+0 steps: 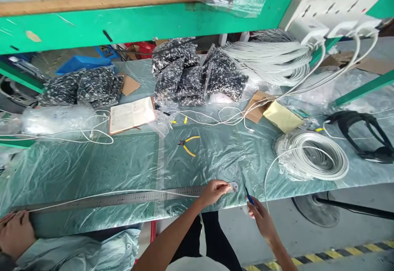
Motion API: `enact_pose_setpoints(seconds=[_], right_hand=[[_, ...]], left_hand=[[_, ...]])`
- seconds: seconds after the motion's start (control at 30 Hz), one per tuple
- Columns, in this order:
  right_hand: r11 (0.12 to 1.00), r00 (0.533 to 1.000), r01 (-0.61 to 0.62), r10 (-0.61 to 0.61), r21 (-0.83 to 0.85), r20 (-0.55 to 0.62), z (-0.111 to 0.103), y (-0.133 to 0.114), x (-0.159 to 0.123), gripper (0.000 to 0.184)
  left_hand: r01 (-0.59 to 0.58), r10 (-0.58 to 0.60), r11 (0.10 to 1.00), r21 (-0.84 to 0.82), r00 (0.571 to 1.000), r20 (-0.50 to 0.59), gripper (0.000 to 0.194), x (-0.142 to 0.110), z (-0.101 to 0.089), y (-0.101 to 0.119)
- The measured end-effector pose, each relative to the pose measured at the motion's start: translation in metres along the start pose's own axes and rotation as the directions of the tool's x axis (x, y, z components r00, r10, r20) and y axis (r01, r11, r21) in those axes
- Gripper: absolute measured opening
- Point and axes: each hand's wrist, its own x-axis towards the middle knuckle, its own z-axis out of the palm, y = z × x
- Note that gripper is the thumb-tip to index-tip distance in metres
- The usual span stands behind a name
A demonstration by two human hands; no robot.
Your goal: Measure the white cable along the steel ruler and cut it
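My left hand (215, 191) is closed in a pinch on a white cable (129, 191), near the right end of a long steel ruler (135, 197). The cable runs leftward along the ruler. At the ruler's far left, a co-worker's hand (17, 232) presses on the other end of the cable. Just off the table's front edge, my right hand (261, 219) is closed round a blue-handled tool (250, 198) with a thin dark tip; its exact kind is unclear. Cable from a white cable coil (323, 156) hangs down behind my right hand; whether I hold it is hidden.
Yellow-handled nippers (189, 145) lie mid-table. Behind them are an open notebook (133, 115), bags of small black-and-white parts (191, 80) and loose white leads. A black head strap (361, 135) sits at the right. A power strip (334, 12) hangs on the green shelf beam.
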Motion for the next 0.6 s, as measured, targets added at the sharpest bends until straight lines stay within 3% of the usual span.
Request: enact_pose_setpoints(seconds=[0.13, 0.27, 0.4, 0.43, 0.47, 0.53, 0.57, 0.6], right_hand=[[0.959, 0.984, 0.124, -0.153, -0.253, -0.097, -0.001, -0.011, 0.019, 0.069], [0.815, 0.940, 0.165, -0.300, -0.556, -0.161, -0.006, -0.040, 0.062, 0.066], [0.706, 0.816, 0.164, -0.489, -0.689, -0.308, -0.016, -0.076, 0.083, 0.069], [0.711, 0.805, 0.226, -0.521, -0.665, -0.284, -0.015, -0.083, 0.078, 0.070], [0.735, 0.828, 0.311, -0.521, -0.603, -0.207, -0.013, -0.089, 0.067, 0.070], [0.826, 0.893, 0.441, -0.445, -0.352, 0.074, 0.001, -0.096, 0.036, 0.067], [0.878, 0.898, 0.420, -0.364, -0.231, 0.248, 0.010, -0.098, 0.017, 0.065], [0.913, 0.895, 0.383, -0.328, -0.141, 0.303, 0.021, -0.099, 0.000, 0.063]], left_hand=[[-0.052, 0.050, 0.995, -0.085, 0.998, -0.026, 0.044, -0.028, -0.006, 0.040], [-0.069, 0.066, 0.983, -0.171, 0.998, -0.026, 0.041, -0.046, -0.013, 0.060], [-0.098, 0.091, 0.980, -0.174, 0.995, -0.048, 0.040, -0.048, -0.013, 0.066], [-0.107, 0.093, 0.979, -0.175, 0.992, -0.086, 0.040, -0.048, -0.010, 0.066], [-0.123, 0.099, 0.978, -0.167, 0.985, -0.143, 0.039, -0.048, -0.005, 0.064], [-0.167, 0.124, 0.978, -0.121, 0.946, -0.298, 0.038, -0.048, 0.011, 0.056], [-0.190, 0.156, 0.980, -0.058, 0.917, -0.367, 0.039, -0.048, 0.020, 0.049], [-0.188, 0.170, 0.982, -0.002, 0.895, -0.413, 0.039, -0.046, 0.030, 0.041]])
